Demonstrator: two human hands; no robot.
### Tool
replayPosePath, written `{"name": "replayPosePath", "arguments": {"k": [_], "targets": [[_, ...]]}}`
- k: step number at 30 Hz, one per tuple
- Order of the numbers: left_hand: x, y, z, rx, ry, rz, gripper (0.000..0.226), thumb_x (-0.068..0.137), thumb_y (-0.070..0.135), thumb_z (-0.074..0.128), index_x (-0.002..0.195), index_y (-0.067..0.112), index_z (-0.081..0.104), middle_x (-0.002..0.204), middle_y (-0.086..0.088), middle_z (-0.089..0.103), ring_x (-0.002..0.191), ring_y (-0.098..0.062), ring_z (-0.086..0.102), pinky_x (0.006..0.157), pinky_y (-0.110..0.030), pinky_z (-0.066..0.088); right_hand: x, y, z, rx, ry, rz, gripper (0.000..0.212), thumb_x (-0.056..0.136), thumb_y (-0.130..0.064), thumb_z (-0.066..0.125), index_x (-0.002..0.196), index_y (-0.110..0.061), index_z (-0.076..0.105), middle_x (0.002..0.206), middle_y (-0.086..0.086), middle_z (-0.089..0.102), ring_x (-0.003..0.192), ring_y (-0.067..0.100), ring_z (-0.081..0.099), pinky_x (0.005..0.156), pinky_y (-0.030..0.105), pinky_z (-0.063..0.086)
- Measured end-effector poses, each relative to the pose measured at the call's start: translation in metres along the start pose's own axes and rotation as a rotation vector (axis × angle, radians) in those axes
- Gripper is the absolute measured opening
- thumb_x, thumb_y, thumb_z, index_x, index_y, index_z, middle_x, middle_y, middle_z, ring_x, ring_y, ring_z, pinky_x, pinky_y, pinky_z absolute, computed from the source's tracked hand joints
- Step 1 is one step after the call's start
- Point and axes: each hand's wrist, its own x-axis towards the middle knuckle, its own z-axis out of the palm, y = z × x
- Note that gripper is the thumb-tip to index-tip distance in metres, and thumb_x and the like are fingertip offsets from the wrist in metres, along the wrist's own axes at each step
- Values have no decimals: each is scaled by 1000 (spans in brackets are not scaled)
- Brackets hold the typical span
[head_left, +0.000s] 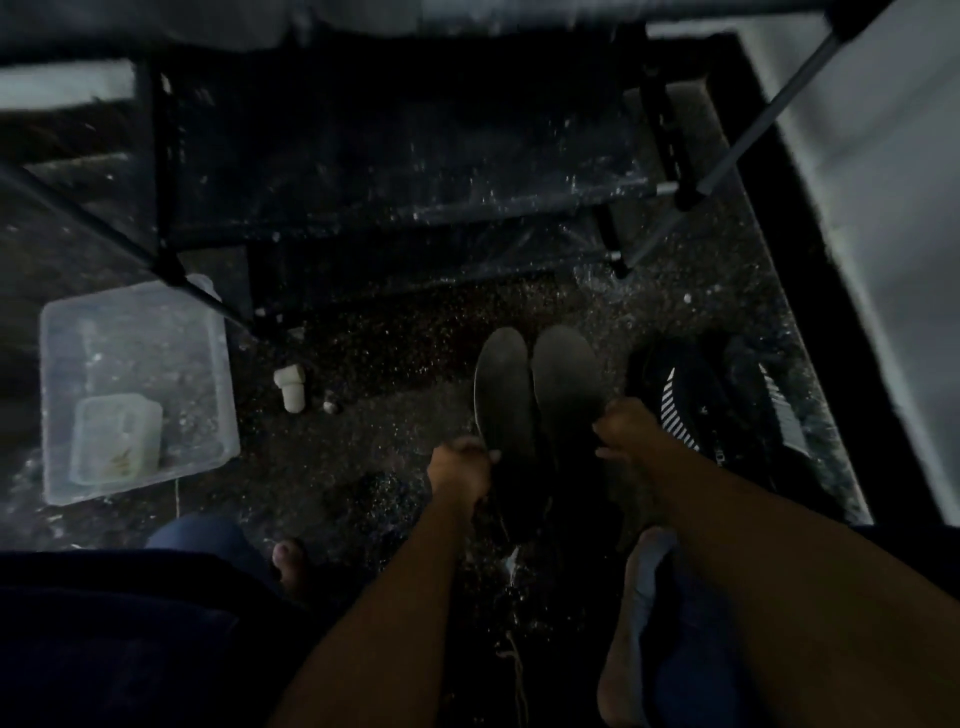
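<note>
The scene is dim. Two dark shoes stand side by side over the speckled floor, toes pointing away from me. My left hand (464, 467) grips the left shoe (503, 389) at its rear edge. My right hand (626, 423) grips the right shoe (566, 376) at its rear right side. Laces trail down toward me below the shoes. Whether the shoes touch the floor is unclear.
A black pair of shoes with white stripes (727, 400) lies to the right by a dark skirting and white wall. A black shoe rack (389, 156) covered in plastic stands ahead. A clear plastic tub (135, 384) sits left. Small white pipe fitting (291, 387). My bare feet are below.
</note>
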Motion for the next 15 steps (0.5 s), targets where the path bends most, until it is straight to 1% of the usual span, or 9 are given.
{"name": "replayPosePath", "arguments": {"k": [2,3,4,5,6,8,9,12,15], "targets": [[-13,18,-10,-56,-20,97,13,87,2,60,98,3,67,89,-14,66,76,-24,62,79,-39,56,-19,-19,-22,18,-48,-80,25,90,5,48,112,-4,54,114,21,53,90,29,56,81,40,53],[-22,30,-15,-91,-22,148,10,85,0,63,93,5,67,82,-13,64,65,-20,61,68,-33,56,-32,-32,-34,33,-61,-123,19,90,6,46,99,-9,54,106,18,52,84,24,55,74,37,53],[-32,44,-19,-134,-25,183,8,84,-2,66,86,6,66,76,-12,63,58,-16,59,58,-28,54,-45,-45,-46,73,-72,-155,22,91,8,43,87,-12,52,98,14,52,79,20,54,68,35,53],[-43,58,-23,-175,-44,206,12,83,-3,67,80,8,64,72,-10,62,57,-14,58,51,-25,53,-58,-57,-59,123,-82,-186,27,93,9,40,78,-13,48,92,10,50,81,19,54,67,36,53],[-56,73,-28,-215,-73,230,15,83,-3,67,77,10,63,71,-6,62,60,-13,58,47,-23,52,-72,-70,-71,153,-83,-227,29,94,8,37,75,-13,47,90,8,50,88,20,53,72,39,52],[-80,101,-40,-226,-144,304,15,83,-3,67,78,11,63,77,-4,64,68,-14,61,47,-19,53,-101,-96,-94,128,-85,-323,27,95,3,38,75,-13,47,95,12,49,97,24,52,84,46,48],[-92,115,-47,-209,-178,351,12,83,-1,68,81,10,64,83,-7,66,73,-16,64,51,-21,54,-114,-109,-105,109,-88,-381,27,96,1,39,74,-13,47,93,13,50,96,25,53,85,45,47],[-130,159,-70,-165,-235,493,9,82,5,71,90,9,67,98,-11,69,86,-21,68,63,-27,57,-152,-150,-132,61,-103,-528,29,96,-3,43,70,-14,44,73,6,52,65,17,53,70,34,49],[-160,204,-90,-166,-239,634,18,81,7,72,98,6,67,92,-9,72,83,-19,70,63,-26,57,-176,-190,-151,7,-94,-635,30,96,-6,47,67,-13,45,64,3,53,54,14,53,58,30,50]]}}
